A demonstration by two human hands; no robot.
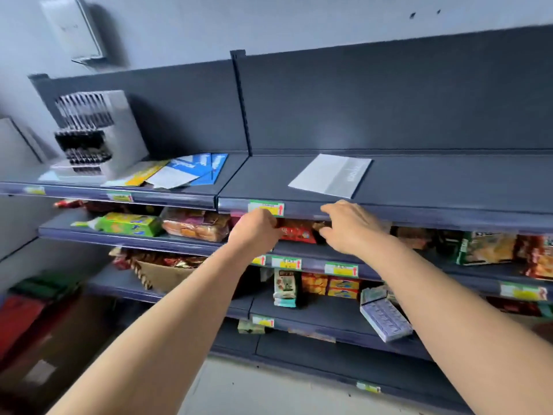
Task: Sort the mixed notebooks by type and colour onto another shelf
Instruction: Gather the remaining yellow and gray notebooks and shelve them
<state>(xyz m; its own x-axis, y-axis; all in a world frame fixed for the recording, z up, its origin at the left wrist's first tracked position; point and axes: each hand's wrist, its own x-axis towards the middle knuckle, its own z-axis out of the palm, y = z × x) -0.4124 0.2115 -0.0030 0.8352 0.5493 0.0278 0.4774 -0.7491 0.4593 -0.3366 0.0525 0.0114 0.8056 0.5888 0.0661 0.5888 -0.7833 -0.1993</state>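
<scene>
Grey notebook (329, 175) lies sorted alone, the mixed pile (179, 173) waits; left hand (254, 232) grip curls empty, right hand (350, 226) hangs slack.

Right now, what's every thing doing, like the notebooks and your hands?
Grey notebook: closed, lying flat alone on the top shelf's right bay.
Mixed notebooks: overlapping in a loose pile, left bay.
Pen stand: upright, holding rows of pens.
Left hand: fingers curled below the shelf edge; unclear if holding anything.
Right hand: relaxed, holding nothing, near the shelf edge.
</scene>
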